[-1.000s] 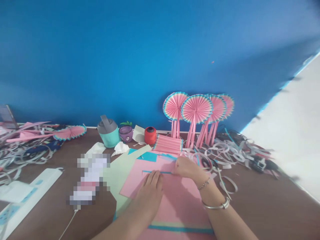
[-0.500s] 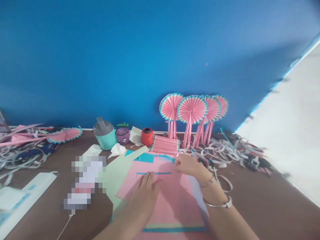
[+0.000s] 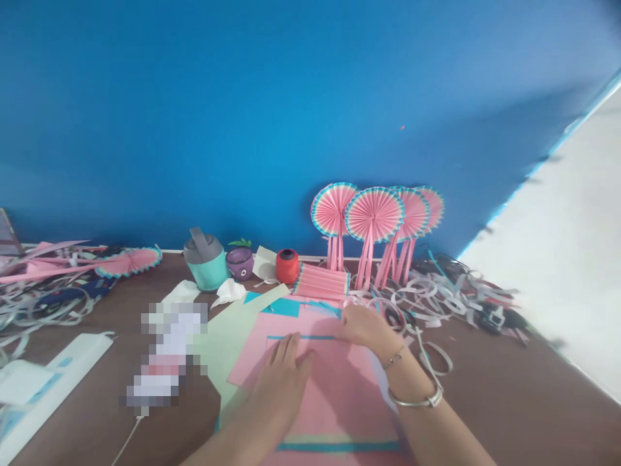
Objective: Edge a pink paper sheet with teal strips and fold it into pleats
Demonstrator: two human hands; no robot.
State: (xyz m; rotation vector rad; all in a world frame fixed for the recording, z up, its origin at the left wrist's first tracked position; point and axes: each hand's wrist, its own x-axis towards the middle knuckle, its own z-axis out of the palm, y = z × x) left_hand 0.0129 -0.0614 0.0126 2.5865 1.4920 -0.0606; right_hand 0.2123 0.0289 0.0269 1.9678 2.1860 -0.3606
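A pink paper sheet (image 3: 339,395) lies on the brown table in front of me, with a thin blue strip (image 3: 310,337) across its far edge and another blue strip (image 3: 337,446) near me. My left hand (image 3: 284,378) lies flat on the pink sheet, fingers stretched toward the far strip. My right hand (image 3: 361,325) is closed in a pinch at the right end of that strip. Bracelets circle my right wrist. A pale green sheet (image 3: 228,340) lies under the pink one on the left.
Pink pleated paper fans (image 3: 373,217) on sticks lean on the blue wall. A folded pink pleat (image 3: 321,281), red thread spool (image 3: 287,265), teal container (image 3: 206,260) and purple pot (image 3: 240,262) stand behind. Curled white paper strips (image 3: 436,294) litter both sides.
My left hand slid back from the blue strip toward me and now rests lower on the pink sheet. My right hand stays pinched at the strip's right end.
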